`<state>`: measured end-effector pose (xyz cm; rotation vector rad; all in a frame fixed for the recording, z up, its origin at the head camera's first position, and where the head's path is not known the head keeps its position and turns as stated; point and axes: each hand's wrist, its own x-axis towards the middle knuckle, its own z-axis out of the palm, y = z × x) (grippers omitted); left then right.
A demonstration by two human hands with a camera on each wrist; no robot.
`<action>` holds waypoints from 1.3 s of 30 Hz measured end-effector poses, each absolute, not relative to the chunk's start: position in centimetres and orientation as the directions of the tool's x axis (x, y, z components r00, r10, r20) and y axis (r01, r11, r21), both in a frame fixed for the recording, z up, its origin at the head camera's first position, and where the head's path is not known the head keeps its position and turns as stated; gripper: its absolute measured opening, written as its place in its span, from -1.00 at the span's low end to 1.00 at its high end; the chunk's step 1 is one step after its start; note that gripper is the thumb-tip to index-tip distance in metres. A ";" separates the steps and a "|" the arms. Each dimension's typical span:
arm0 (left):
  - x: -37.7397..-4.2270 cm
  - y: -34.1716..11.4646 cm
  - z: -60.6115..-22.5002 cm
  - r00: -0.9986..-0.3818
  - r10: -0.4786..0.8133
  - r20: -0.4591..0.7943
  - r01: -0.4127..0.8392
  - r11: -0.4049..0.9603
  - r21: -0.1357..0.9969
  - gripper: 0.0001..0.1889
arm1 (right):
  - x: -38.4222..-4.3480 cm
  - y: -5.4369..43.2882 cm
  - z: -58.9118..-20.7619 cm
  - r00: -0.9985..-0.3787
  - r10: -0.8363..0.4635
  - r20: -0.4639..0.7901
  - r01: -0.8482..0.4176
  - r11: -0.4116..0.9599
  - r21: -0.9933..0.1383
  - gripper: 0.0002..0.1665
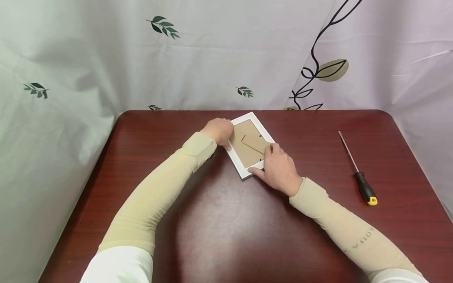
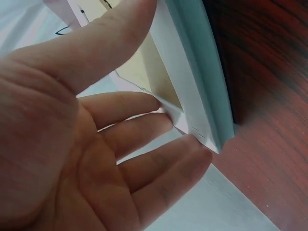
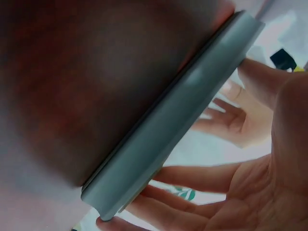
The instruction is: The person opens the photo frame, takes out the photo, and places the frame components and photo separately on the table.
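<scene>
A white picture frame (image 1: 261,127) lies back side up near the table's far edge, turned at an angle. Its brown backing board (image 1: 247,125) shows, with a folded-down stand outlined in dark lines and small black tabs at the border. My left hand (image 1: 218,131) holds the frame's left end, thumb along the near side and fingers at the corner, as the left wrist view shows. At the opposite end my right hand (image 1: 280,167) grips the frame, thumb on its near edge and fingers over the far side. The right wrist view shows the frame's side edge (image 3: 163,125) close up.
A screwdriver (image 1: 364,186) with a black and yellow handle lies on the table to the right, its shaft pointing away. The dark red wooden table (image 1: 226,236) ends just behind the frame. A pale curtain (image 1: 212,59) with leaf prints hangs behind it.
</scene>
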<state>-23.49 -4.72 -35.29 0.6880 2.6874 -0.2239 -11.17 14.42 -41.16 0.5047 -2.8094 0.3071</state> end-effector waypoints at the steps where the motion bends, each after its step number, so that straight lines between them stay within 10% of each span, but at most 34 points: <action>1: -23.5 -4.7 -35.3 -0.821 0.432 -0.372 0.487 0.871 -0.064 -0.39 | -11.4 14.6 -41.0 -0.905 -0.320 0.280 -0.374 0.913 -0.165 0.02; 12: -22.7 -4.6 -35.2 -0.850 0.417 -0.321 0.455 0.889 -0.051 -0.45 | -13.7 16.4 -39.7 -0.914 -0.404 0.037 -0.398 0.875 -0.275 -0.04; 39: -19.7 -4.8 -36.3 -0.909 0.370 -0.192 0.391 0.917 -0.083 -0.39 | -16.1 16.8 -38.3 -0.879 -0.461 -0.127 -0.426 0.875 -0.230 0.05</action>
